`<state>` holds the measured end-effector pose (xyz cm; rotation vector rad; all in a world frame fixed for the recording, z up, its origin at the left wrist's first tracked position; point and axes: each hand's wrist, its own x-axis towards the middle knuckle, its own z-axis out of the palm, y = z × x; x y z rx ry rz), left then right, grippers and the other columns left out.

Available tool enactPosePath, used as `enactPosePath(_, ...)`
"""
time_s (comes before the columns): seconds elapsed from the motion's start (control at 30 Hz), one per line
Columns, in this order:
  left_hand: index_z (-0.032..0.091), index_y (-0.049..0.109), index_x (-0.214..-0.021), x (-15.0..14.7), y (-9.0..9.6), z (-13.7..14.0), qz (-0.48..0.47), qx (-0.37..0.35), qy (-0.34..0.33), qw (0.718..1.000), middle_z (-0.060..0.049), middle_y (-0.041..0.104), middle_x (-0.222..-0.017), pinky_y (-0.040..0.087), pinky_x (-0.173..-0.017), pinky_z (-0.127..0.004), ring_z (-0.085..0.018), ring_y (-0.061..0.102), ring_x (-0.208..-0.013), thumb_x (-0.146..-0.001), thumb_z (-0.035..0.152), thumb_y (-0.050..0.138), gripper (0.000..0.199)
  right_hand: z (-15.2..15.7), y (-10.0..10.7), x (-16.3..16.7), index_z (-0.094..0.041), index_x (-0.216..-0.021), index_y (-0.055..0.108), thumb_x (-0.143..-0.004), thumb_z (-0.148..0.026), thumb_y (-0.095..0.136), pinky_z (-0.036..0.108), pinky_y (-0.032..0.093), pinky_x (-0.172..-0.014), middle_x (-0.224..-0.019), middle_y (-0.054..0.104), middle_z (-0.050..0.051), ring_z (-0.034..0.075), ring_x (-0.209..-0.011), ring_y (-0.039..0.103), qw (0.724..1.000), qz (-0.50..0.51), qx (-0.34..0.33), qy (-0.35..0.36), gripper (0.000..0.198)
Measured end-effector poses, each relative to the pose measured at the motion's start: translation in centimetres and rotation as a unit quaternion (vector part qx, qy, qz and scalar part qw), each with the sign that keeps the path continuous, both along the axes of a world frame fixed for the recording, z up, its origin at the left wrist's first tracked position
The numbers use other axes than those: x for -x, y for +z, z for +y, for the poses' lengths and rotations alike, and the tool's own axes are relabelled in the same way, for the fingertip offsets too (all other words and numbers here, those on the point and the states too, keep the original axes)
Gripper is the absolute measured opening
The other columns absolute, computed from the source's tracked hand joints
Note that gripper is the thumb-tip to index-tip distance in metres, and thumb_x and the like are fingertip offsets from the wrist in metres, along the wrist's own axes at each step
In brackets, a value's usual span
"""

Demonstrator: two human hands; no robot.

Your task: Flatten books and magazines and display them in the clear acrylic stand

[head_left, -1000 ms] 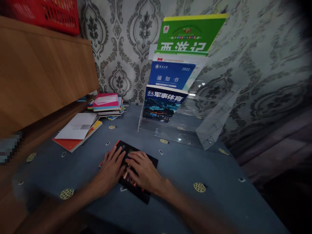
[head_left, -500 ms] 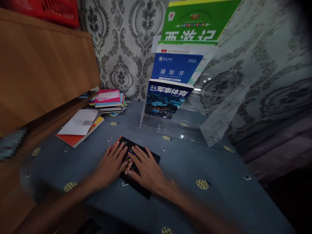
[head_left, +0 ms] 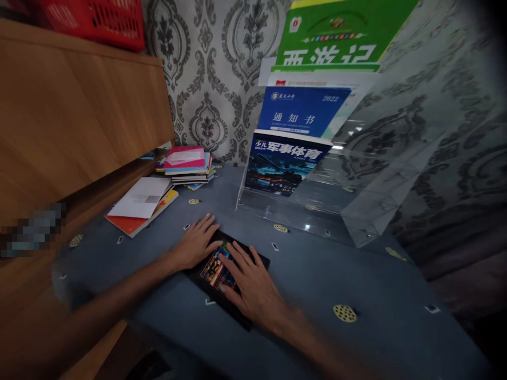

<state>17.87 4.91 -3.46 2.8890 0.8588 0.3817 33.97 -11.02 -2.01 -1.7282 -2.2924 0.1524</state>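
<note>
A dark book (head_left: 214,272) with a colourful picture on its cover lies flat on the table, turned at an angle. My left hand (head_left: 195,244) rests over its far left edge, fingers stretched out and thumb on the cover. On the right part of the cover lies my right hand (head_left: 255,290), palm down with fingers spread. Both hands are open, and neither is wrapped round the book. My hands hide parts of the cover and its left and right edges.
Behind the book stands a clear acrylic rack (head_left: 304,216) holding a military-themed book (head_left: 273,171), a blue booklet (head_left: 303,111) and a green book (head_left: 340,37). At the left lie a book stack (head_left: 186,158) and an orange book (head_left: 127,224) under white paper, beside a wooden cabinet (head_left: 79,111).
My left hand has slid toward the book's far edge, uncovering more of the cover picture. My right hand stays on the book. The whole view has shifted slightly.
</note>
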Motion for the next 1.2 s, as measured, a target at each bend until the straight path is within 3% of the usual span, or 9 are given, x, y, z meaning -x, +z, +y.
enactPosePath(0.17,0.016,0.06,-0.121,-1.1,0.1,2.0,-0.067,-0.057,-0.028,0.996,-0.015,0.059,-0.14,0.038,-0.116,-0.05,-0.028,0.043,-0.143,-0.101,0.038,0.046,0.032,-0.1,-0.3,-0.1,-0.017,-0.149,0.046,-0.099,-0.044,0.051,0.067,0.027,-0.118,-0.159,0.039,0.017,0.035,-0.15,0.031,1.0,0.003,-0.004,0.003,0.057)
enactPosePath(0.3,0.015,0.062,-0.111,-1.8,0.6,3.5,-0.078,-0.089,-0.059,0.991,-0.014,0.064,-0.13,0.043,-0.111,-0.046,-0.027,0.053,-0.131,-0.101,0.031,0.047,0.024,-0.1,-0.3,-0.1,-0.018,-0.148,0.047,-0.099,-0.046,0.052,0.066,0.025,-0.119,-0.158,0.041,0.016,0.034,-0.15,0.031,1.0,0.016,-0.006,0.0,0.057)
enactPosePath(0.6,0.015,0.064,-0.102,-5.1,2.5,4.2,0.04,-0.177,-0.092,0.979,-0.011,0.067,-0.107,0.046,-0.089,-0.04,-0.026,0.059,-0.103,-0.103,0.03,0.042,0.027,0.0,0.1,-0.2,-0.02,-0.148,0.047,-0.098,-0.05,0.052,0.063,0.022,-0.121,-0.159,0.04,0.015,0.032,-0.15,0.029,0.999,0.037,0.007,-0.003,0.059)
enactPosePath(0.9,0.018,0.062,-0.096,-6.3,2.3,4.7,0.004,-0.148,-0.045,0.988,-0.007,0.066,-0.098,0.047,-0.087,-0.035,-0.022,0.06,-0.097,-0.103,0.026,0.04,0.025,-0.5,0.8,-0.2,-0.022,-0.15,0.045,-0.099,-0.057,0.046,0.061,0.013,-0.123,-0.162,0.035,0.013,0.03,-0.153,0.022,0.995,0.076,0.061,-0.016,0.061)
enactPosePath(1.2,0.019,0.056,-0.11,-5.7,4.2,0.2,0.162,-0.081,-0.169,0.969,-0.008,0.065,-0.111,0.051,-0.078,-0.033,-0.024,0.062,-0.103,-0.096,0.014,0.049,0.017,-0.6,1.9,-0.6,-0.024,-0.147,0.049,-0.099,-0.051,0.049,0.058,0.015,-0.124,-0.159,0.04,0.011,0.028,-0.151,0.027,0.993,0.089,0.07,-0.017,0.055)
